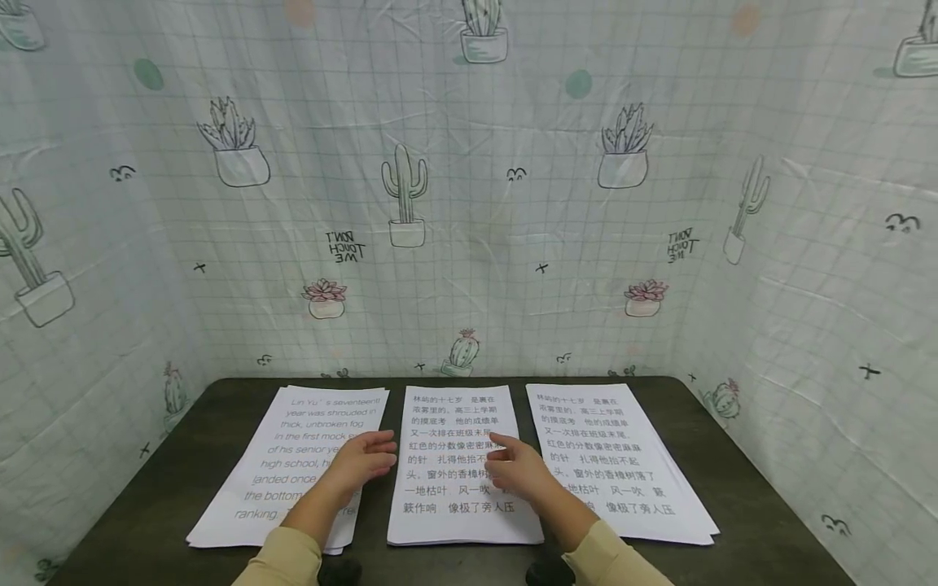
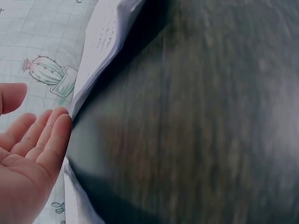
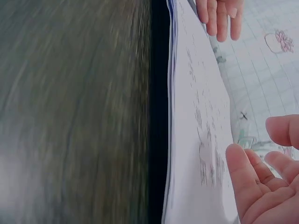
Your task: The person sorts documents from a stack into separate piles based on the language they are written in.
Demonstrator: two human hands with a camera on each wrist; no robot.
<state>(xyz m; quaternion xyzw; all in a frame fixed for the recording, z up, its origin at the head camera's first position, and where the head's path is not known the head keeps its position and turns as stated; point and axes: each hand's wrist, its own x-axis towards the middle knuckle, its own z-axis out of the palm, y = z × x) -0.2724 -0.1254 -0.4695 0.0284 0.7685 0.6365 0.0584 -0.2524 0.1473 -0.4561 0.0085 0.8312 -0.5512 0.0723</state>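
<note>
Three stacks of printed paper lie side by side. The left stack (image 1: 286, 456) bears English text; the middle stack (image 1: 432, 521) and the right stack (image 1: 623, 488) bear Chinese text. My left hand (image 1: 361, 465) hovers over the left stack's right edge, fingers spread loosely toward the middle stack. Over the middle stack's right side is my right hand (image 1: 522, 470), its fingers pointing inward, covering some of the print. Both hands are relaxed and hold nothing. In the right wrist view, the right hand (image 3: 266, 186) shows palm and loosely bent fingers beside the stack's layered edge (image 3: 172, 116).
The dark wood-grain table (image 1: 242, 399) carries all the stacks. A pale curtain (image 1: 469, 203) with cactus drawings closes off the back and both sides. Two dark rounded objects, one of them a black shape (image 1: 340, 572), show at the table's near edge.
</note>
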